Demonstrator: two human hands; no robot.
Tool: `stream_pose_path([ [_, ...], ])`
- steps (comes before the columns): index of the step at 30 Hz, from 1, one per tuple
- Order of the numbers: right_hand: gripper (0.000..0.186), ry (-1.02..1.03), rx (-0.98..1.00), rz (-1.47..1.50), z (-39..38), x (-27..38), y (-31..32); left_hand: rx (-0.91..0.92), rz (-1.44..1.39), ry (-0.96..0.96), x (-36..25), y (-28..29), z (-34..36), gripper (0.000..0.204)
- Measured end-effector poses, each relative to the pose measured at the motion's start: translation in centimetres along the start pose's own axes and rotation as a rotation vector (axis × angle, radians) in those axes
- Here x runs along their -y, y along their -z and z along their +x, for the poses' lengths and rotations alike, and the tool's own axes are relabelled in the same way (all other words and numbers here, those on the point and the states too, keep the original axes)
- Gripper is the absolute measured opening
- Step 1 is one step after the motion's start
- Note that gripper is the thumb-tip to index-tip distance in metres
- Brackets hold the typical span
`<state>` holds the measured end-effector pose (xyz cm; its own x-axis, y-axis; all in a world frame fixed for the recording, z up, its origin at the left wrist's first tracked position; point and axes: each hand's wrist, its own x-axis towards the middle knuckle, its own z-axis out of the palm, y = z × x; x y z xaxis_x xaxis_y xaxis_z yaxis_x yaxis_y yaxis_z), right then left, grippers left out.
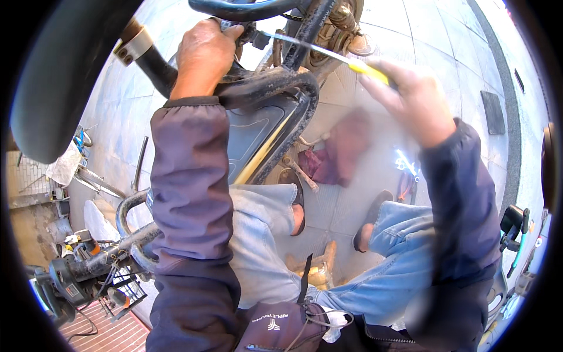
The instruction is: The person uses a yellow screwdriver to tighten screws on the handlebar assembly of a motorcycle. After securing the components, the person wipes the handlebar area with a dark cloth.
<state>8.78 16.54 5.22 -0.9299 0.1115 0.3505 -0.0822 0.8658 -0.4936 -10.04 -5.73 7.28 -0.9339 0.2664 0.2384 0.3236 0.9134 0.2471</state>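
Screwdriver (368,69) angled toward frame (258,88), floor (440,35) spreading rightward

The screwdriver slants in midair between both hands, its yellow handle grasped by the right hand (419,97). Its blade runs leftward past a dark tube (316,20), ending near a small dark fitting (258,40); whether it touches is unclear. The left hand (205,53) bends over the frame beside that fitting, fingertips hidden, so I cannot tell whether it grips. The frame's thick curved edge bounds the room below the blade and borders a grey case (249,132). Farther out, a maroon cloth (346,146) and shiny tools (407,165) lie between frame and right sleeve (463,193). Pale tiles extend from there to a dark strip (516,129), a flat pad (492,112) just beside it. At upper left, the seat (64,76) crowds the left sleeve's (193,152) side.
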Motion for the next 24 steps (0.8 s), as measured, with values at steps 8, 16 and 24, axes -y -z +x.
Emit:
stream_pose_path([
  [8, 0.032, -0.616, 0.268, 0.639, -3.4, 2.9, 1.6, -0.538, -0.262, -0.255, -1.3, 0.3, -5.8, 0.019],
  [16, 0.036, -0.854, 0.288, 0.955, -5.8, 6.8, -0.2, -0.051, -0.841, -0.119, -7.3, -3.1, -16.6, 0.028],
  [24, 0.037, -0.868, 0.234, 1.072, -4.8, 10.0, 0.2, 0.247, -1.037, 0.251, -6.5, -5.0, -14.9, 0.039],
])
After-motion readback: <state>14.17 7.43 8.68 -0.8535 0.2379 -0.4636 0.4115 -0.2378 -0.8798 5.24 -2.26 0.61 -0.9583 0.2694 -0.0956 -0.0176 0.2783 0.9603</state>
